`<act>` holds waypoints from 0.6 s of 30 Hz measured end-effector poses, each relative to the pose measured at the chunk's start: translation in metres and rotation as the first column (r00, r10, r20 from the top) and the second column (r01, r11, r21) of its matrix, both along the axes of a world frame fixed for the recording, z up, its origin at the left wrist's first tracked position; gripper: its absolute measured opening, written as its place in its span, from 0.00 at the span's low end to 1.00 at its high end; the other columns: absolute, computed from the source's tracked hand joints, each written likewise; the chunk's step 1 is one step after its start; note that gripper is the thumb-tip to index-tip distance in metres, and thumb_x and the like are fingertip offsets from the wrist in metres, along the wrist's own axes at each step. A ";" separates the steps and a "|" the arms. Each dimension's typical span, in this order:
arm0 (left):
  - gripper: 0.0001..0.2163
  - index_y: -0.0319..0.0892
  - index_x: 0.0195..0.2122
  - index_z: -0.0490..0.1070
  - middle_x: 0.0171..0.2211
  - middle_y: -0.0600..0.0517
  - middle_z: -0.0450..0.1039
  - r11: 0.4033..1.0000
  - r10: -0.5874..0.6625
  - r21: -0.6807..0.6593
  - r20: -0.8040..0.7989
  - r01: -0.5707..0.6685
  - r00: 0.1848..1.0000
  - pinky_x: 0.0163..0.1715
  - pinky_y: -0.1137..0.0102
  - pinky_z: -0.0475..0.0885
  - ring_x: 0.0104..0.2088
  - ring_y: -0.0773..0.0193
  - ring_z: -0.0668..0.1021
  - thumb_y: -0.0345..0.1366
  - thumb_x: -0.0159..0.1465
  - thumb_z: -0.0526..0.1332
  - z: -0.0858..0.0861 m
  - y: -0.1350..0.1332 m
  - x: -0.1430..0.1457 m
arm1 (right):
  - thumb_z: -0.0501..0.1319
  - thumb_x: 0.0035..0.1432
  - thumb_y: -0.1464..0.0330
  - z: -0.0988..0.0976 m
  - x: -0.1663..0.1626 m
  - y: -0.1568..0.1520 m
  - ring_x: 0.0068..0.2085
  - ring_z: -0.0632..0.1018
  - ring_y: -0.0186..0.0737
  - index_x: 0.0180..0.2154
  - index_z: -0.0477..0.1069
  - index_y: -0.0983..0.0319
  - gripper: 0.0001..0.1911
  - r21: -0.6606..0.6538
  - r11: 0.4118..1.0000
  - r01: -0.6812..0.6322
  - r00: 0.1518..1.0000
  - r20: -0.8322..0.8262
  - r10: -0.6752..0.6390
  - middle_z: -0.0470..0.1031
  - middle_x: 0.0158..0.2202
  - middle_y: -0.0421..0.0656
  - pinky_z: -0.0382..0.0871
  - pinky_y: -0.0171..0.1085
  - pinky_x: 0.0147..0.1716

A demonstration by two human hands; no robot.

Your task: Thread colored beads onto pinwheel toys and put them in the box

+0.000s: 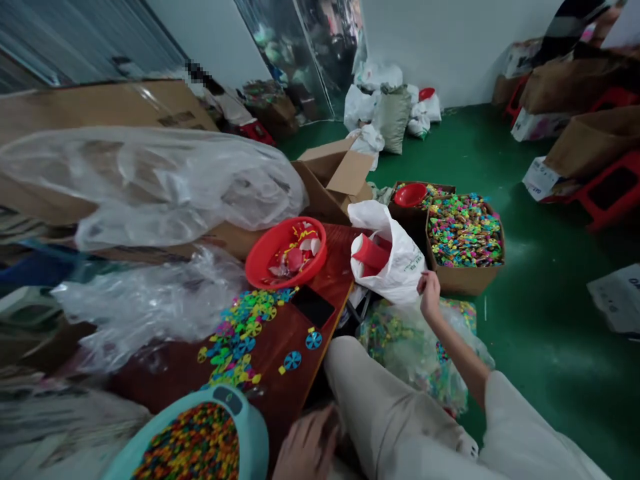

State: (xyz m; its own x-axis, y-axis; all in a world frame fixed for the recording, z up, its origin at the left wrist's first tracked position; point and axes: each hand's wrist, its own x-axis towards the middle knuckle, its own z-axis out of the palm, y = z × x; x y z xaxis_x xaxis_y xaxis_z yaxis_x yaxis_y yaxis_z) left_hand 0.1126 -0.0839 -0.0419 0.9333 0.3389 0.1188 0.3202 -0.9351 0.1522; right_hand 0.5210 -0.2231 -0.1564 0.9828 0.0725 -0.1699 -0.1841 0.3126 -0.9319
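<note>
My right hand (430, 293) reaches out over the floor side of the table, its fingers curled closed on the edge of a white woven plastic bag (400, 267). The bag's mouth faces me, and red and white rolls (373, 255) show inside. Down at the near table edge is my left hand (307, 443), somewhat blurred, with its fingers extended and nothing visible in them. Close by it stands a light blue tub (255, 433) full of small orange, green and yellow pieces. Colourful plastic wheel pieces (240, 340) lie spread on the brown table (280, 400), with two blue ones (293, 360) apart.
A red basin (253, 263) with scraps and a dark phone (313, 307) are on the table. Clear plastic sheeting (150, 300) covers its left side. A filled carton (465, 280) and a clear bag of pieces (400, 333) stand on the floor. Red stools (613, 190) are right.
</note>
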 end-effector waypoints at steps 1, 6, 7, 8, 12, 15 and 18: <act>0.21 0.61 0.60 0.77 0.50 0.51 0.83 0.991 0.071 0.111 -0.014 -0.069 0.997 0.46 0.55 0.84 0.47 0.48 0.85 0.40 0.68 0.57 0.000 0.007 0.019 | 0.48 0.63 0.34 -0.002 0.006 0.003 0.26 0.60 0.35 0.41 0.67 0.56 0.33 -0.020 1.000 -0.001 1.000 0.010 0.002 0.57 0.23 0.33 0.56 0.34 0.26; 0.23 0.49 0.64 0.74 0.68 0.42 0.69 0.860 0.227 0.481 -0.064 -0.170 0.972 0.55 0.50 0.78 0.60 0.43 0.78 0.28 0.70 0.56 -0.018 0.045 0.076 | 0.58 0.52 0.30 -0.026 -0.064 0.019 0.28 0.66 0.39 0.24 0.67 0.57 0.36 -0.180 0.959 -0.217 0.976 -0.004 0.220 0.65 0.23 0.39 0.63 0.39 0.30; 0.25 0.52 0.66 0.71 0.70 0.44 0.66 0.859 0.215 0.485 -0.053 -0.163 0.975 0.58 0.49 0.77 0.65 0.42 0.74 0.27 0.70 0.57 -0.026 0.053 0.079 | 0.60 0.50 0.30 -0.034 -0.087 0.019 0.27 0.67 0.40 0.22 0.68 0.56 0.36 -0.216 0.937 -0.275 0.960 -0.020 0.278 0.66 0.22 0.39 0.64 0.40 0.29; 0.28 0.56 0.69 0.66 0.72 0.46 0.63 0.867 0.201 0.473 -0.039 -0.159 0.979 0.60 0.47 0.75 0.68 0.41 0.71 0.26 0.69 0.58 -0.036 0.061 0.080 | 0.60 0.49 0.30 -0.043 -0.109 0.019 0.24 0.67 0.41 0.20 0.68 0.56 0.36 -0.250 0.912 -0.326 0.944 -0.038 0.327 0.64 0.19 0.39 0.63 0.41 0.26; 0.44 0.67 0.73 0.44 0.72 0.51 0.61 0.932 0.125 0.337 0.049 -0.134 0.991 0.64 0.42 0.72 0.72 0.41 0.64 0.24 0.62 0.61 -0.084 0.085 0.075 | 0.51 0.55 0.31 -0.070 -0.168 0.008 0.23 0.71 0.47 0.21 0.71 0.52 0.35 -0.388 0.827 -0.406 0.911 -0.103 0.398 0.66 0.18 0.40 0.68 0.46 0.25; 0.50 0.71 0.72 0.40 0.71 0.57 0.62 0.967 0.162 0.180 0.103 -0.179 0.981 0.63 0.38 0.71 0.69 0.39 0.67 0.27 0.54 0.61 -0.119 0.092 0.072 | 0.55 0.57 0.37 -0.069 -0.183 0.006 0.30 0.77 0.49 0.20 0.72 0.50 0.29 -0.505 0.668 -0.546 0.816 -0.140 0.561 0.74 0.23 0.39 0.73 0.49 0.35; 0.51 0.73 0.71 0.37 0.69 0.62 0.64 0.977 0.211 0.022 0.027 -0.212 0.977 0.65 0.38 0.68 0.69 0.39 0.67 0.31 0.50 0.60 -0.133 0.085 0.070 | 0.55 0.61 0.42 -0.055 -0.185 0.016 0.29 0.74 0.45 0.20 0.70 0.51 0.26 -0.543 0.528 -0.653 0.721 -0.233 0.652 0.71 0.22 0.37 0.72 0.47 0.37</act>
